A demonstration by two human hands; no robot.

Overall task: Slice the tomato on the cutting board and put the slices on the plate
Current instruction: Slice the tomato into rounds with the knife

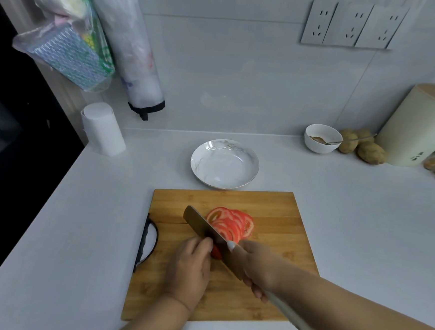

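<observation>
Several red tomato slices (pixel 232 224) lie fanned on the wooden cutting board (pixel 280 216). A small uncut end of tomato (pixel 216 253) shows beside my left hand (pixel 190 267), whose curled fingers hold it against the board. My right hand (pixel 257 268) grips the white handle of a broad knife (pixel 203 229); the blade stands between the end piece and the slices. A white marbled plate (pixel 224 162) sits bare just beyond the board.
A paper towel roll (pixel 102 129) stands at the back left under hanging bags (pixel 72 49). At the back right are a white bowl with a spoon (pixel 322 138), potatoes (pixel 368 150) and a cream canister (pixel 422 126). The counter's left edge drops off.
</observation>
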